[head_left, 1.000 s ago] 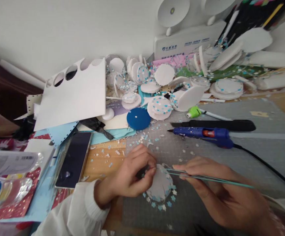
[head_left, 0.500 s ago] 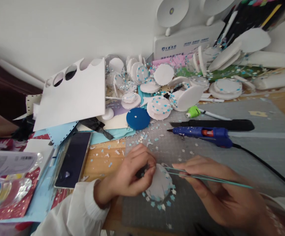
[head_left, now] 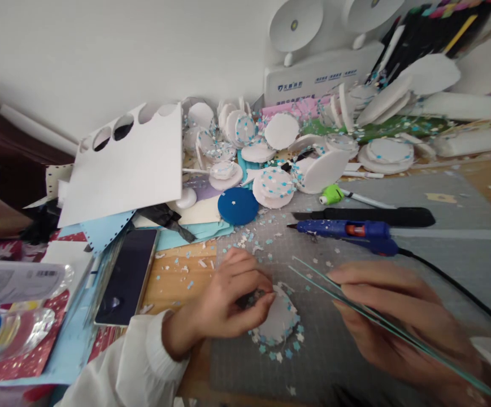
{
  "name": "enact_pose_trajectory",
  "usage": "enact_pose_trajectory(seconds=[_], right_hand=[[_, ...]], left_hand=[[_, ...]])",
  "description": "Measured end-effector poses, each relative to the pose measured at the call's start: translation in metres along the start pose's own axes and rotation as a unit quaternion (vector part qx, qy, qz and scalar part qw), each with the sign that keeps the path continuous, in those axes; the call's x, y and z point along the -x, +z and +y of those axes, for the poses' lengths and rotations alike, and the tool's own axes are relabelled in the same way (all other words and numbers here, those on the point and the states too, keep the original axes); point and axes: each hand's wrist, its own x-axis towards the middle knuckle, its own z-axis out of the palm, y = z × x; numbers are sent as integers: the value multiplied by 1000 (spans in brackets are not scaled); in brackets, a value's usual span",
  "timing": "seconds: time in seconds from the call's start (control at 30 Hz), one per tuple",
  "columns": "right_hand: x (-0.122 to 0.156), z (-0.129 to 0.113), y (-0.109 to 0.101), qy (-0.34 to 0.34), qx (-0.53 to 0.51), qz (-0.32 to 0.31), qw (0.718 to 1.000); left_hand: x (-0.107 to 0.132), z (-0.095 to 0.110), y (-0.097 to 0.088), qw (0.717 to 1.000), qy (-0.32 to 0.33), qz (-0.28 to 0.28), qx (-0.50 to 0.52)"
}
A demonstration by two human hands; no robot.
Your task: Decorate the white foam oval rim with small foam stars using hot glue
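My left hand [head_left: 228, 297] is closed in a pinch on the left edge of a white foam disc [head_left: 279, 319] that lies on the grey cutting mat [head_left: 440, 265]. Small blue and white paper stars ring the disc's near edge. My right hand [head_left: 391, 319] grips long teal tweezers [head_left: 334, 288], whose tips hover above the mat just right of the disc, lifted clear of it. A blue glue gun [head_left: 347, 230] lies on the mat beyond both hands, nozzle pointing left.
A black utility knife [head_left: 368, 215] lies behind the glue gun, whose black cord [head_left: 452, 280] trails right. A blue disc [head_left: 238, 205], several star-covered foam discs [head_left: 274, 185], a holed white foam sheet [head_left: 130, 164] and a phone [head_left: 127, 275] crowd the back and left.
My right hand has drawn back to the right and swung the tweezers' tips up off the disc. My left hand keeps its pinch on the disc.
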Motion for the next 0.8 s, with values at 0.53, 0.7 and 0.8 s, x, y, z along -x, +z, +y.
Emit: enact_pose_trajectory(seconds=[0.53, 0.7, 0.8], right_hand=[[-3, 12, 31, 51, -3, 39, 998], [0, 15, 39, 28, 29, 10, 999], [0, 15, 41, 27, 51, 2, 998]], left_hand=[[10, -15, 8, 872, -282, 378, 131], [6, -11, 7, 854, -326, 383, 135], [5, -7, 7, 859, -319, 377, 134]])
